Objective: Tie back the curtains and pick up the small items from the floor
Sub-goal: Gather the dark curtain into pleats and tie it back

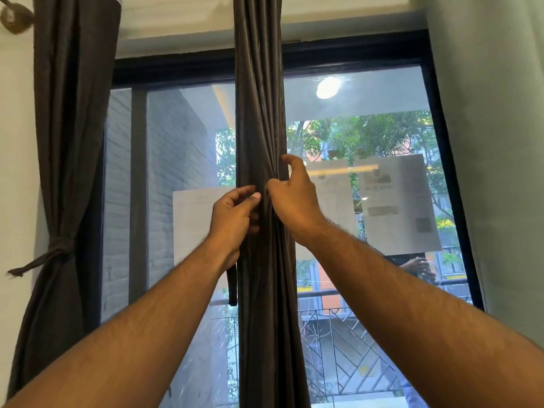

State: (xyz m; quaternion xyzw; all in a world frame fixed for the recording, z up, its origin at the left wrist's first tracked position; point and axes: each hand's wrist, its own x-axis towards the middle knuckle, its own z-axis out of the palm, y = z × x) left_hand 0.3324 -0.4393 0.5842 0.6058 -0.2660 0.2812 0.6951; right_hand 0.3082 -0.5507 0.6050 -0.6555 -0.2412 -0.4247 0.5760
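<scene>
A dark gathered curtain (260,142) hangs at the middle of the window (353,201). Both arms reach up to it; the left hand (232,219) curls round a dangling tie strap (232,287), the right hand (294,198) pinches the folds. A second curtain (67,142) hangs tied at left.

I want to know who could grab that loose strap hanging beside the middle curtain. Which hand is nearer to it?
Left. The left hand is directly above the strap; the right hand pinches the middle curtain farther right.
</scene>
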